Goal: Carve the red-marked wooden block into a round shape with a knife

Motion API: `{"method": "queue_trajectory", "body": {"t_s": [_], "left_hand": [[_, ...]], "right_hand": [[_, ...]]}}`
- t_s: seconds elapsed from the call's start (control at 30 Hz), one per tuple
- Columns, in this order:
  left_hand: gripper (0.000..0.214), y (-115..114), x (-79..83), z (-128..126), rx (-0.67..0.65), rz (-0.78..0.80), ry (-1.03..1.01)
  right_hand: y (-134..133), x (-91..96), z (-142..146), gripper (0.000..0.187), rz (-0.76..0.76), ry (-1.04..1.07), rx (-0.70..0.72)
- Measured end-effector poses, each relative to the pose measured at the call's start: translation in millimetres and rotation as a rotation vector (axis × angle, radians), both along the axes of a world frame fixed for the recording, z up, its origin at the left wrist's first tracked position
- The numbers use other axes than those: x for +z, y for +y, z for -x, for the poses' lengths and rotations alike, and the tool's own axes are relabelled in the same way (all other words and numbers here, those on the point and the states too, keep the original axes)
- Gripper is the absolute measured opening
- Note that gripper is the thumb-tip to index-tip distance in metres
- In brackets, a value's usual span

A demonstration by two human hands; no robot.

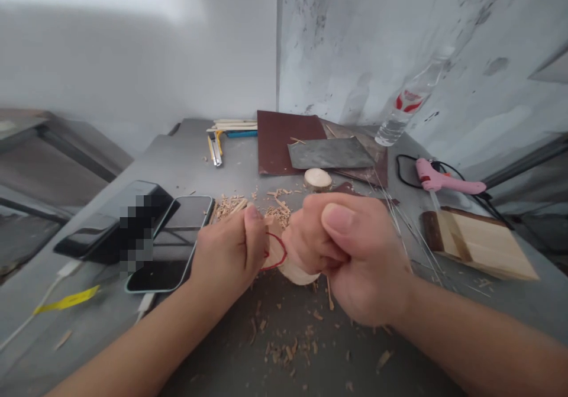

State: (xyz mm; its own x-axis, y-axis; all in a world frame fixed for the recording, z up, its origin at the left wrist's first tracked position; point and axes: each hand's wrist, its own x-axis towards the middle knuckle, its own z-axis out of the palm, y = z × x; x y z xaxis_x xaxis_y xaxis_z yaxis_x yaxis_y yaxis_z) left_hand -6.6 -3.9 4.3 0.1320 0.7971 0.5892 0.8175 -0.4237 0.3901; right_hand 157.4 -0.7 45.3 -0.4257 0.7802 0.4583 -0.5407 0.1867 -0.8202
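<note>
A light wood piece [276,249] with a curved red line drawn on it shows between my two hands, low over the table. My left hand [231,246] is closed at its left edge, thumb pressed on top. My right hand [350,240] makes a tight fist against its right side, thumb over the curled fingers; whatever it may hold is hidden. Under the right fist a pale round wood slice [302,274] is partly visible. Wood shavings [277,210] lie behind the hands, and more chips [290,349] are scattered in front.
Two phones [115,222] [171,267] with cables lie left. At the back are a utility knife [215,148], sticks [233,126], sandpaper sheets [288,142] and a small wood disc [318,178]. A bottle [412,101], pink glue gun [448,181], thin wires [412,237] and wood block [483,246] stand right.
</note>
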Motion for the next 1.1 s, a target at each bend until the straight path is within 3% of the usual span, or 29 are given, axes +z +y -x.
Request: {"method": "queue_trajectory", "body": {"t_s": [0.23, 0.47, 0.77, 1.1], "left_hand": [[0.044, 0, -4.3, 1, 0.027, -0.026, 0.032], [0.042, 0, -5.0, 2, -0.01, -0.004, -0.007], [0.045, 0, -4.7, 1, 0.016, 0.028, 0.019], [0.047, 1, -3.9, 2, 0.018, 0.018, 0.012]], "right_hand": [[-5, 16.8, -5, 0.045, 0.054, -0.033, -0.029], [-3, 1.1, -3, 0.043, -0.049, -0.128, -0.013], [0, 6.3, -4, 0.045, 0.067, -0.068, -0.044], [-2, 7.5, -3, 0.045, 0.032, -0.094, -0.072]]}}
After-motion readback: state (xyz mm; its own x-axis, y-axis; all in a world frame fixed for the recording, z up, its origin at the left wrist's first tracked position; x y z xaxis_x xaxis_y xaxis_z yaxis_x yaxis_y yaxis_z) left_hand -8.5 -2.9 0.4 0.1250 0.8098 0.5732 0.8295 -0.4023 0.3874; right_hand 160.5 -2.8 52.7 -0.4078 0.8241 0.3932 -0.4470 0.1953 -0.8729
